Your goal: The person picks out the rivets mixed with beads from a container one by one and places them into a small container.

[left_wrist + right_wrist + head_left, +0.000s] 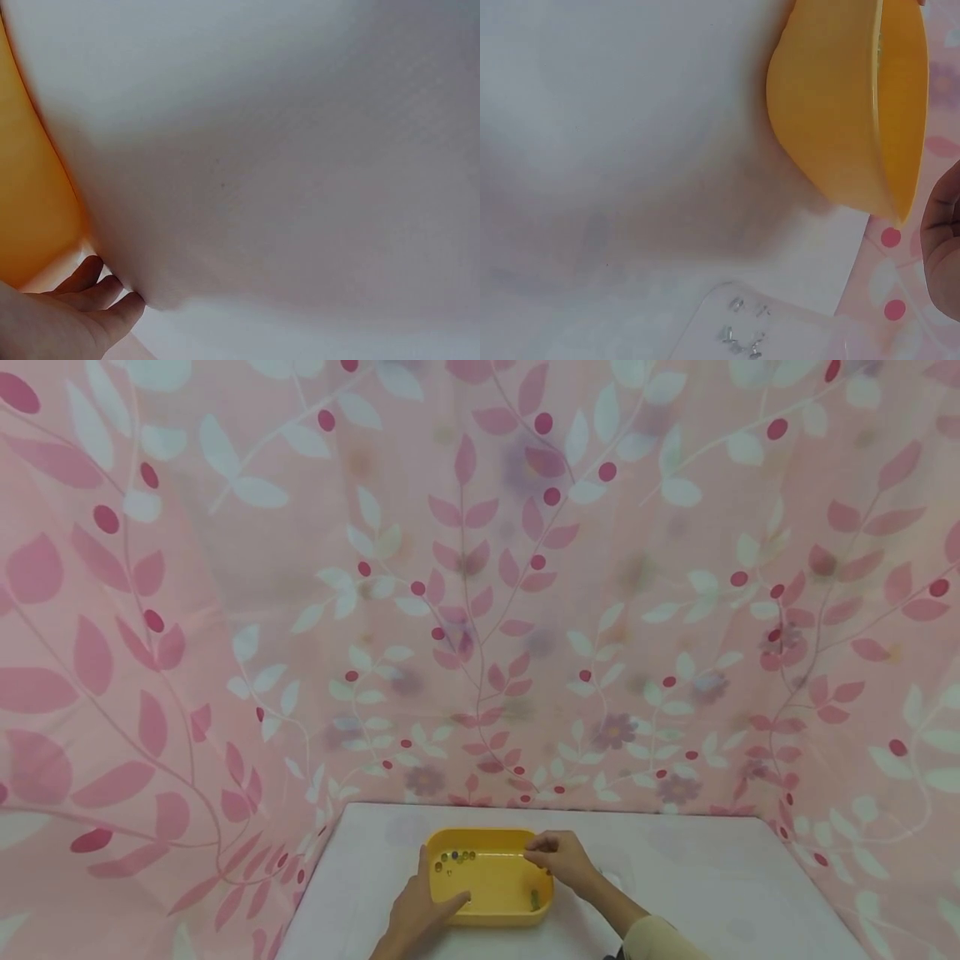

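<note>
A yellow plastic tray (491, 920) with raised walls stands on the white table. My left hand (414, 906) holds its left near corner, with fingers along the outer wall and the thumb over the rim. In the left wrist view, the left fingertips (118, 309) lie low beside the tray's outer wall. Several small glass marbles (454, 856) sit inside at the far left, one of them blue. Greenish marbles (535, 900) lie at the near right. My right hand (562, 858) hovers at the tray's far right corner, fingers curled and tips together; nothing shows between them.
A clear plastic container (705, 330) with several small silvery pieces stands on the table to the right of the tray. White covering spreads over the table (697, 893). Pink leaf-patterned curtains (480, 693) hang behind and at both sides.
</note>
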{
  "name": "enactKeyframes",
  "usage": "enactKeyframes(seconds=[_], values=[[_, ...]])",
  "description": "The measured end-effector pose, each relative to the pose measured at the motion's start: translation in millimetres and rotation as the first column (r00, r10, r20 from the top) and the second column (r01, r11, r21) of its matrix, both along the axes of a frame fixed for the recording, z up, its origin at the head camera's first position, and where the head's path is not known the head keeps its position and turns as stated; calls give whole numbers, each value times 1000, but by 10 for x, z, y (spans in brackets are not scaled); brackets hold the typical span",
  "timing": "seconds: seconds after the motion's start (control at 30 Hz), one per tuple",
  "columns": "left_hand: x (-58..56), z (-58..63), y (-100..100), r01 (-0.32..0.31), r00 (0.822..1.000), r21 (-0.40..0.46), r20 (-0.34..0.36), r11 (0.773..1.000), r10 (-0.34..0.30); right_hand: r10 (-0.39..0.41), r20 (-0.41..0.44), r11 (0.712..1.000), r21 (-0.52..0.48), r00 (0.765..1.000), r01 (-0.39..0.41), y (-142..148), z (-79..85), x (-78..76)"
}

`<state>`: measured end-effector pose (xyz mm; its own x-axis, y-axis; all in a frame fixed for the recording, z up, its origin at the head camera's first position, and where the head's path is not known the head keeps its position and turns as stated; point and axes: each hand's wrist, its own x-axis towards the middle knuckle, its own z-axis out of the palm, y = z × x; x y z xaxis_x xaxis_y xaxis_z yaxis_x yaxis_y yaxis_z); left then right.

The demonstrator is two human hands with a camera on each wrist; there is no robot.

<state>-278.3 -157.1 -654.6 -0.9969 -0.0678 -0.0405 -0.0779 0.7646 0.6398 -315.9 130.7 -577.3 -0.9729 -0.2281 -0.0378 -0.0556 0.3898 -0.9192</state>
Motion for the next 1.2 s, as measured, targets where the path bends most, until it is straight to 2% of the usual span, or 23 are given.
enactKeyframes(seconds=[0.4, 0.63, 0.83, 1.07, 1.2], values=[[-3, 52, -29, 6, 1000, -12, -12, 1000, -6, -29, 18, 1000, -9, 999, 29, 57, 44, 18], [4, 39, -27, 22, 1000, -14, -12, 1000, -22, -46, 26, 999, 26, 999, 46, 113, 50, 49], [-3, 42, -1, 9, 1000, -16, -16, 1000, -10, -58, 17, 998, 31, 998, 58, 208, 51, 59], [20, 40, -1, 0, 1000, -34, 9, 999, 1, -77, 25, 996, 36, 997, 77, 313, 45, 84], [1, 39, -3, 6, 1000, -21, 18, 1000, -5, -128, 15, 991, 41, 992, 127, 384, 75, 65]])
